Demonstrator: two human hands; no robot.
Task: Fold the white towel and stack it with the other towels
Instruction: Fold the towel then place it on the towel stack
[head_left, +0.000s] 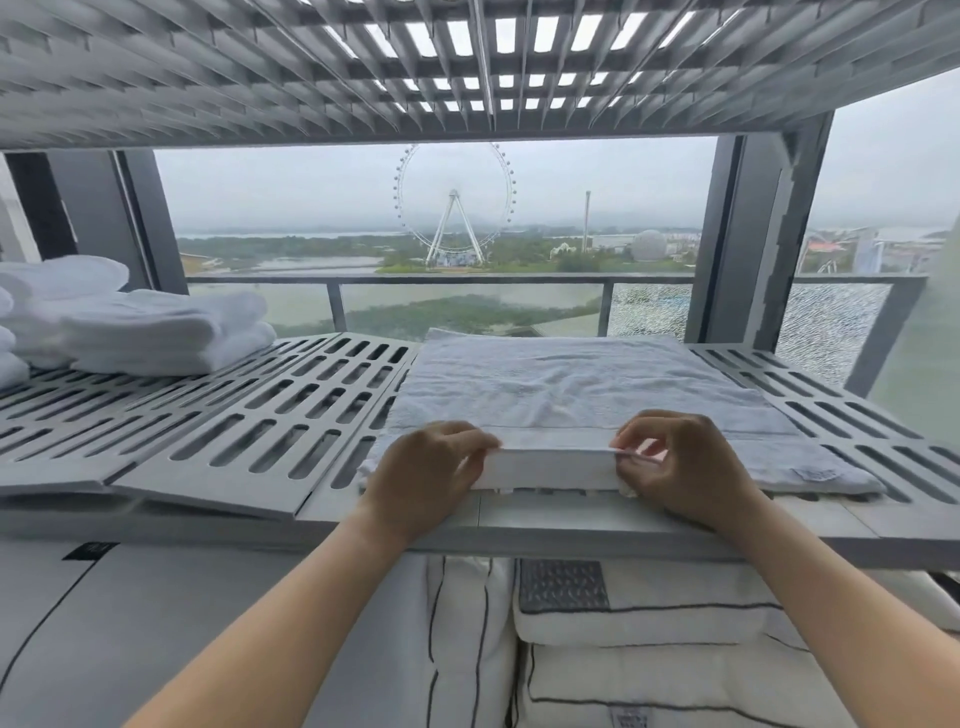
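Note:
A white towel (582, 395) lies spread flat on the grey slotted shelf (260, 431), right of centre, and its near edge hangs over the shelf's front. My left hand (431, 467) pinches that near edge on the left. My right hand (675, 462) pinches the same edge on the right, about a towel fold's width away. A stack of folded white towels (130, 327) sits at the far left of the same shelf, well apart from both hands.
A second slotted shelf (363, 67) hangs low overhead. Grey uprights (753, 244) frame the back, with a balcony railing (467, 280) and window beyond. Below the shelf lie white pillows with dark piping (649, 623). Bare slotted shelf separates towel and stack.

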